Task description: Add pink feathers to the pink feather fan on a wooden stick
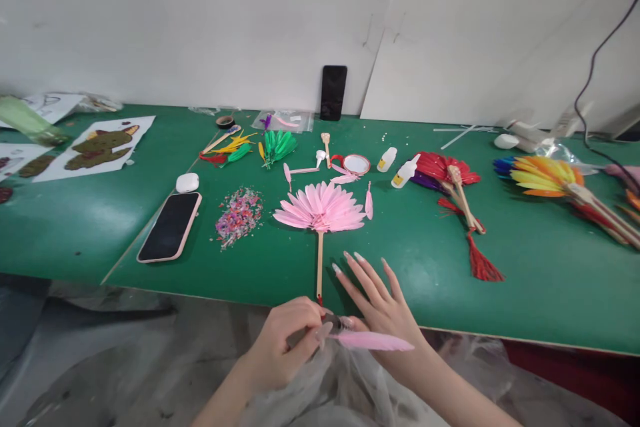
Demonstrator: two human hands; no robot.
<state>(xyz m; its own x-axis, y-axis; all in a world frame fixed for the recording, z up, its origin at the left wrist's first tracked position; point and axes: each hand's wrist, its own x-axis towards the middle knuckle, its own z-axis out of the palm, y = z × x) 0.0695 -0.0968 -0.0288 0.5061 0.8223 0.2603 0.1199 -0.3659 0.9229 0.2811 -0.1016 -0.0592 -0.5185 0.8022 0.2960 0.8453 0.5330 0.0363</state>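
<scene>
A pink feather [377,341] is pinched by its quill end between the fingers of my left hand [295,333], in front of the table's near edge. My right hand [377,300] has its fingers spread over the edge, its thumb close to the feather; whether they touch I cannot tell. Just beyond lies a pink feather fan [323,207], its wooden handle [319,263] pointing toward me. Loose pink feathers [369,201] lie around the fan. To its left is a pile of small colourful chips [240,215].
Two small white bottles [405,171] stand behind the fan, near a roll of tape [357,164]. Finished-looking feather fans [450,170] lie to the right. A pink-cased phone [170,227] and green feathers [279,147] are at left. A black phone [333,92] leans on the wall.
</scene>
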